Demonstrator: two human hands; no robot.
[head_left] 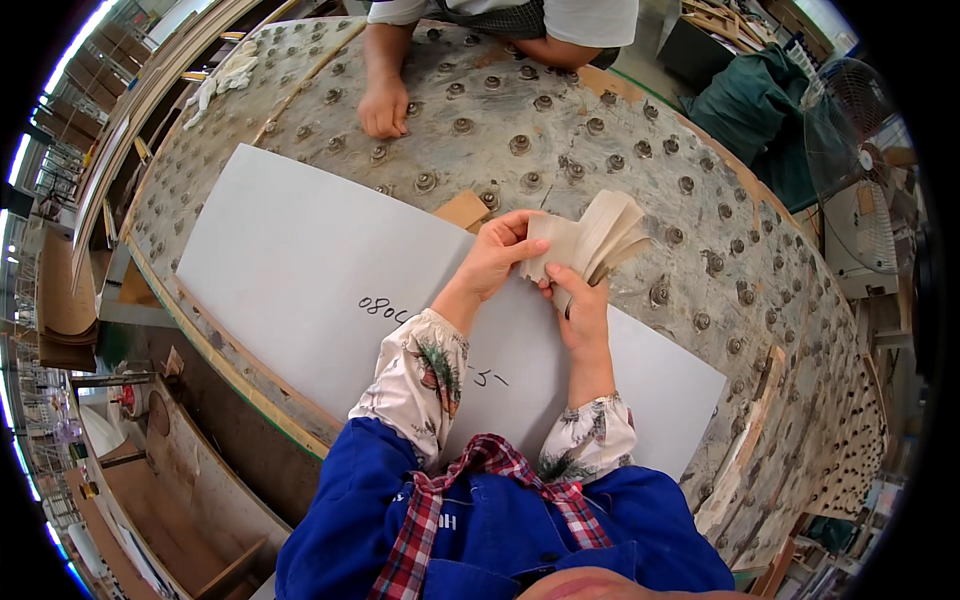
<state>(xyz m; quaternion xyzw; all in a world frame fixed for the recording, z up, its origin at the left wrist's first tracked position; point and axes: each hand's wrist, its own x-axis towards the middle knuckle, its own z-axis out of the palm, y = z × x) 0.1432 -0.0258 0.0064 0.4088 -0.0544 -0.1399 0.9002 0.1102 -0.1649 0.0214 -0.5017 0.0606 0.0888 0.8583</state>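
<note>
Both my hands hold a loose bundle of thin beige veneer-like sheets (606, 228), fanned apart at the upper right; their exact material I cannot tell. My left hand (494, 252) pinches the left edge of the sheets between thumb and fingers. Gripping the bundle from below is my right hand (582, 308), its thumb on top. Under my forearms a large pale grey-white board (290, 225) with handwritten marks lies flat on a wide table (420, 152) set with rows of round metal fittings. A small tan wooden piece (462, 210) shows at the board's far edge.
Across the table, a co-worker's hand (383, 108) rests on the surface. White gloves (236, 70) lie at the far left. A long wooden strip (742, 440) is at the right, a standing fan (862, 155) and dark green cloth (750, 95) beyond. A wooden bin (190, 480) stands lower left.
</note>
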